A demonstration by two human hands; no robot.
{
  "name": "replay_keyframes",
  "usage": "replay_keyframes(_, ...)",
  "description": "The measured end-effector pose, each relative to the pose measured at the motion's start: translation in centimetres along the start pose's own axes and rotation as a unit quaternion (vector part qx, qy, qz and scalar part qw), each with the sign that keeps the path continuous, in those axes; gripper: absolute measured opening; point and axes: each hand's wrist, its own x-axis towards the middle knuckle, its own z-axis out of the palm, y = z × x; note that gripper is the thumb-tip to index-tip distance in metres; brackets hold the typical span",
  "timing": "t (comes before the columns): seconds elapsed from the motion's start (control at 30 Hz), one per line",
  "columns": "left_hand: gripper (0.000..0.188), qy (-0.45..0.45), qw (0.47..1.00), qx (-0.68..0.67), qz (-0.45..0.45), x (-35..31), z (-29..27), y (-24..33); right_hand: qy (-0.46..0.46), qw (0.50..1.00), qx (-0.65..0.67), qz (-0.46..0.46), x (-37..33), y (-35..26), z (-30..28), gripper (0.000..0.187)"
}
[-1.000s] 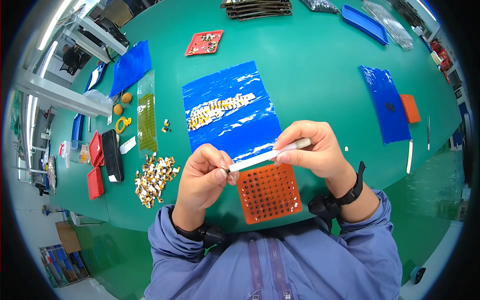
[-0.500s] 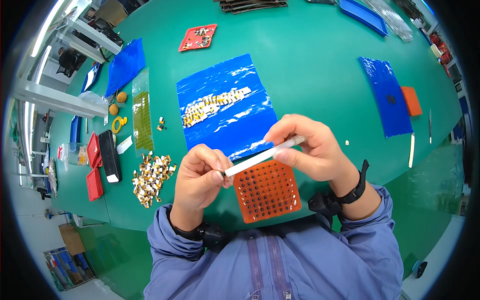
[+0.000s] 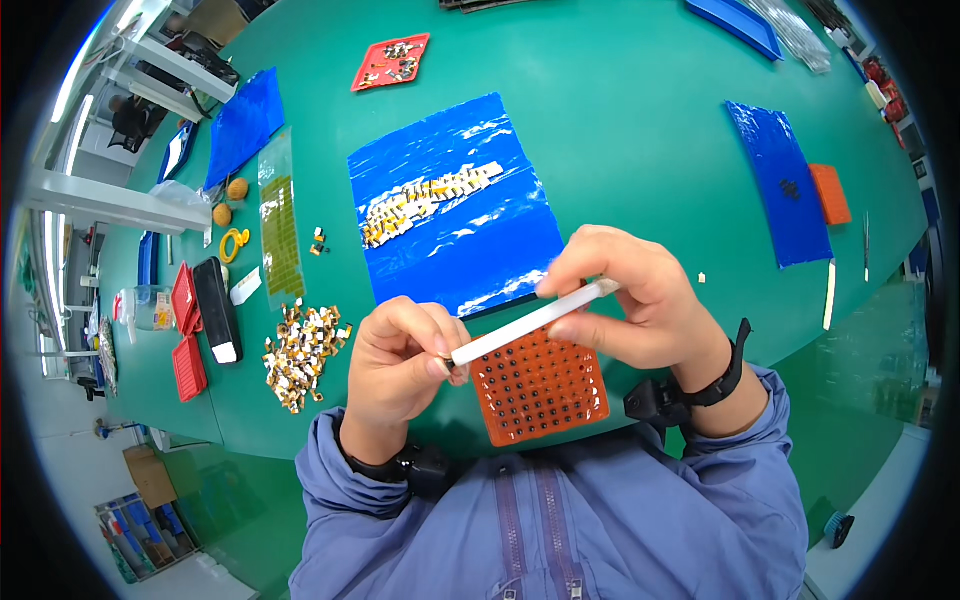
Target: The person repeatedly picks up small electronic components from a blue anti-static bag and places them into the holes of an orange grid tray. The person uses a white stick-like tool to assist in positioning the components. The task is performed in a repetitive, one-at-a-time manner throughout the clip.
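Note:
My right hand [image 3: 640, 300] grips a white flat-sided stick [image 3: 525, 325] between thumb and fingers near its far right end. The stick slants down to the left, above an orange tray [image 3: 540, 385] with rows of small black pieces. At its lower left tip, my left hand [image 3: 398, 358] is closed in a pinch on a tiny part, mostly hidden by the fingertips. Beyond the hands lies a blue sheet [image 3: 450, 265] carrying rows of small white-and-gold parts [image 3: 425, 205]. A loose pile of similar parts [image 3: 305, 358] rests left of my left hand.
Left are a black case [image 3: 217, 310], red trays [image 3: 188, 365], yellow scissors [image 3: 234, 244] and a clear strip [image 3: 282, 225]. A red tray [image 3: 391, 62] sits farther away. Right are another blue sheet [image 3: 785, 200], an orange block [image 3: 830, 194] and tweezers [image 3: 867, 245].
The right hand and the stick's right end have shifted slightly right, and the fingers' hold on it has changed a little. The left hand stays pinched at the tip. The view has moved slightly.

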Motion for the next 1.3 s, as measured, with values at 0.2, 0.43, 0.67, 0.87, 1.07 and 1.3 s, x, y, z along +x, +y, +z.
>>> replay_keyframes(0.2,0.010,-0.006,1.000,0.007,-0.004,0.0,0.1,0.0,-0.011,0.999,-0.008,-0.030,0.0,0.4,-0.1,0.009)
replay_keyframes(0.43,0.010,-0.013,1.000,0.016,-0.005,0.0,0.2,0.0,0.015,0.999,-0.015,-0.037,0.1,0.6,0.2,0.007)
replay_keyframes(0.67,0.009,-0.004,0.999,0.039,0.009,-0.1,0.2,0.1,-0.062,0.997,-0.031,0.041,0.0,-0.3,-0.6,0.006)
replay_keyframes(0.87,0.010,0.007,0.995,0.088,0.036,0.0,0.0,0.1,-0.044,0.998,-0.012,0.046,-0.4,-0.1,-0.4,0.007)
replay_keyframes(1.07,0.007,0.074,0.989,0.121,0.042,0.0,0.0,0.1,0.019,0.996,-0.091,-0.005,-0.4,0.0,0.3,0.006)
replay_keyframes(1.3,0.005,0.119,0.972,0.201,0.022,0.4,-0.4,0.2,0.060,0.995,0.006,-0.080,0.3,-0.4,-0.4,0.012)
